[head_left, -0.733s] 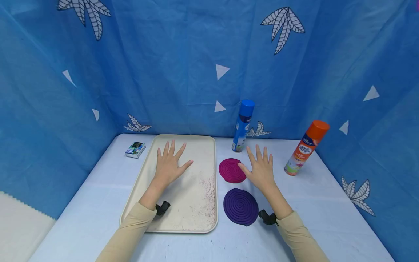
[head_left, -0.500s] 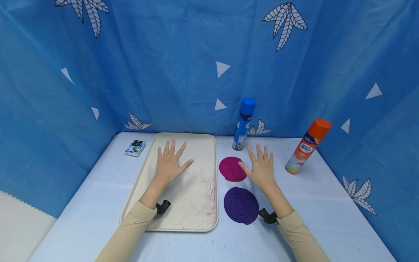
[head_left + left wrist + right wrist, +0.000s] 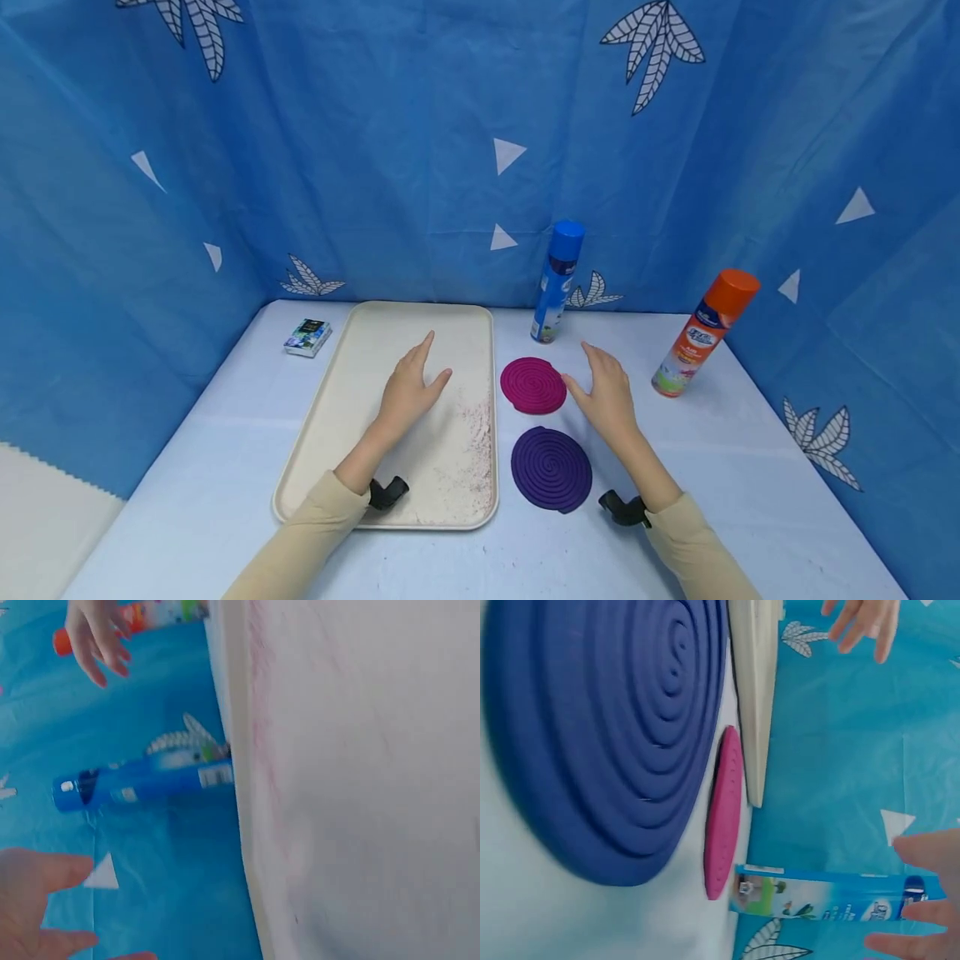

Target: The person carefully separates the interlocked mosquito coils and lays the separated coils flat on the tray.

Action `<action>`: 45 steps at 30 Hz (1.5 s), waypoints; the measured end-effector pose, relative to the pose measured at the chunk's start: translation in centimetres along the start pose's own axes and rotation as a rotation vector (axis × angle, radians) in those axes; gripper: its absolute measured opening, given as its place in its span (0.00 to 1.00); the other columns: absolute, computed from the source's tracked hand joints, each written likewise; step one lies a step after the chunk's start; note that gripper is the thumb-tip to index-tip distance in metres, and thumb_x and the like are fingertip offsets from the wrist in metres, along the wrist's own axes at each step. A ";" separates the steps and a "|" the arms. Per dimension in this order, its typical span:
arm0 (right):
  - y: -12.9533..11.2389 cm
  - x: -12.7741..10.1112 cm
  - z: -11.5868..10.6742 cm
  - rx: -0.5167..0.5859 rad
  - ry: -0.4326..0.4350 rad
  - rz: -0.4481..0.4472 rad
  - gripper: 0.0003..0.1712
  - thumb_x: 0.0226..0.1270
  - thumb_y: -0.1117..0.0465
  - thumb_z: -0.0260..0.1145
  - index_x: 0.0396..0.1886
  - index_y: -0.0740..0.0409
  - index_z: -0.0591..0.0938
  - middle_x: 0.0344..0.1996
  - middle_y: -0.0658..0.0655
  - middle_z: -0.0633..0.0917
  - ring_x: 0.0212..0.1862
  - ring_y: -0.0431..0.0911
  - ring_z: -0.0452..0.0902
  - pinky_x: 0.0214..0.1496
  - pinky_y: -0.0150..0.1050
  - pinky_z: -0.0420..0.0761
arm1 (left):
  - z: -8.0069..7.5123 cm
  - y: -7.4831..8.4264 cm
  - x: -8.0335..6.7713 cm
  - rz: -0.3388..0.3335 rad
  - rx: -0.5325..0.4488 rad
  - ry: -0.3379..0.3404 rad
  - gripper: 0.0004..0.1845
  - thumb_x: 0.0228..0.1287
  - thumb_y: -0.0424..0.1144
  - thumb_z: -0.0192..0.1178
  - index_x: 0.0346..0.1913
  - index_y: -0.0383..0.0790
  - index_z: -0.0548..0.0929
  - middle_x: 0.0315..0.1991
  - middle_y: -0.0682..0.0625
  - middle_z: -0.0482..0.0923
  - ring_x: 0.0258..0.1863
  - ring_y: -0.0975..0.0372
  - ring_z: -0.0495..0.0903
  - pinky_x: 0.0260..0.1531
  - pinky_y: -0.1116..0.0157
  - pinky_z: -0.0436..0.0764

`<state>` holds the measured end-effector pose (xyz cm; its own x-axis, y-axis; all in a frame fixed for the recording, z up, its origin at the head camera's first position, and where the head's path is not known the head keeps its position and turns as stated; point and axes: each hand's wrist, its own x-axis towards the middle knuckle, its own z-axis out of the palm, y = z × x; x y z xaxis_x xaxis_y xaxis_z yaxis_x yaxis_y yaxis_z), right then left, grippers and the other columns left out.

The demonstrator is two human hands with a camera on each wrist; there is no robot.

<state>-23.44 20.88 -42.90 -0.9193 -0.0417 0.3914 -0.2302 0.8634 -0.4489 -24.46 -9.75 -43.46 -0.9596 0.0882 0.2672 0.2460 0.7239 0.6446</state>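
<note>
Head view located the left hand (image 3: pixel 408 393) over a cream, rectangular, shallow tray (image 3: pixel 457 333), thumb parted from closely aligned fingers, nothing gripped. The right hand (image 3: pixel 606 398) hung to the right of the tray in a similar posture, likewise without a load. Just beside the tray's right rim lay a magenta, round, spiral-ridged mat (image 3: pixel 532 386), apparently rubbery; right of the tray's nearer half lay a dark purple, round mat (image 3: pixel 552 469) of the same pattern. A tall, cylindrical, blue spray can (image 3: pixel 553 287) stood upright off the tray's far right corner.

A low forward sweep of the right hand could have tipped this can, its base being narrow for its height. Careless thumb contact could have pushed the magenta mat against the tray. Lowering the left arm could have knocked its black wrist camera (image 3: pixel 388 492) on the tray. Left wrist view was blurred, so hand clearance there could not be confirmed.
</note>
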 end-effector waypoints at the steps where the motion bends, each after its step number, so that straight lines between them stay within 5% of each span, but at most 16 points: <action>1: 0.1 -0.2 0.0 0.049 0.012 0.013 0.36 0.63 0.54 0.66 0.66 0.65 0.66 0.61 0.70 0.73 0.65 0.64 0.65 0.67 0.62 0.63 | 0.2 0.4 -0.2 -0.008 -0.075 0.001 0.37 0.66 0.46 0.58 0.74 0.41 0.56 0.68 0.34 0.65 0.67 0.43 0.65 0.64 0.43 0.66; 7: 1.3 -1.3 0.1 0.307 0.080 0.092 0.30 0.61 0.61 0.67 0.61 0.67 0.71 0.54 0.70 0.79 0.59 0.61 0.73 0.61 0.58 0.71 | 1.7 2.9 -1.5 -0.016 -0.452 -0.036 0.33 0.66 0.38 0.57 0.72 0.40 0.58 0.60 0.35 0.74 0.60 0.47 0.74 0.60 0.50 0.74; 14: 2.6 -3.3 0.3 0.477 0.070 0.183 0.26 0.60 0.66 0.68 0.58 0.67 0.74 0.49 0.69 0.82 0.53 0.61 0.78 0.56 0.51 0.78 | 3.5 4.8 -3.3 -0.024 -0.641 -0.110 0.33 0.66 0.32 0.55 0.72 0.35 0.57 0.56 0.30 0.75 0.55 0.44 0.77 0.58 0.52 0.77; 20: 2.8 -5.1 0.4 0.557 -0.025 0.241 0.26 0.62 0.66 0.66 0.59 0.69 0.73 0.48 0.70 0.83 0.43 0.35 0.81 0.45 0.24 0.79 | 4.8 5.5 -4.6 -0.090 -0.702 -0.169 0.34 0.67 0.33 0.54 0.73 0.36 0.54 0.57 0.29 0.74 0.55 0.45 0.78 0.57 0.54 0.78; 23: 2.7 -6.1 0.5 0.539 -0.069 0.280 0.27 0.62 0.65 0.66 0.60 0.68 0.73 0.48 0.70 0.84 0.39 0.26 0.76 0.40 0.22 0.77 | 5.6 6.0 -5.6 -0.136 -0.720 -0.229 0.36 0.66 0.35 0.54 0.74 0.36 0.51 0.57 0.29 0.74 0.53 0.45 0.80 0.51 0.57 0.82; 27: 2.4 -7.4 0.6 0.442 -0.113 0.319 0.29 0.61 0.63 0.67 0.61 0.67 0.73 0.47 0.67 0.85 0.43 0.42 0.81 0.42 0.28 0.78 | 6.7 6.8 -7.4 -0.150 -0.734 -0.326 0.39 0.66 0.36 0.54 0.74 0.35 0.48 0.58 0.25 0.71 0.54 0.41 0.78 0.52 0.54 0.81; 32: 2.1 -8.8 1.0 0.377 -0.146 0.332 0.30 0.61 0.62 0.66 0.62 0.68 0.71 0.49 0.67 0.84 0.50 0.57 0.79 0.43 0.30 0.77 | 7.8 7.3 -9.3 -0.098 -0.678 -0.411 0.42 0.66 0.40 0.55 0.75 0.35 0.44 0.68 0.23 0.54 0.67 0.35 0.61 0.62 0.45 0.69; 39: 1.6 -9.7 1.5 0.390 -0.125 0.297 0.29 0.57 0.67 0.69 0.60 0.68 0.74 0.45 0.67 0.85 0.49 0.59 0.80 0.38 0.27 0.77 | 8.5 7.5 -10.0 -0.124 -0.704 -0.369 0.41 0.63 0.38 0.57 0.73 0.32 0.49 0.68 0.21 0.53 0.66 0.33 0.60 0.61 0.44 0.69; 45: 1.2 -9.4 1.4 0.566 -0.178 0.408 0.33 0.57 0.72 0.67 0.64 0.68 0.68 0.49 0.69 0.79 0.45 0.50 0.81 0.44 0.28 0.79 | 9.0 7.3 -9.8 -0.191 -0.793 -0.286 0.34 0.61 0.32 0.57 0.69 0.27 0.59 0.63 0.20 0.60 0.63 0.34 0.66 0.61 0.47 0.72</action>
<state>-15.50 21.65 -48.24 -0.9943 0.1056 -0.0111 0.0565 0.4371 -0.8976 -14.48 0.80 -47.79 -0.9656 0.2595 -0.0181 -0.0022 0.0617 0.9981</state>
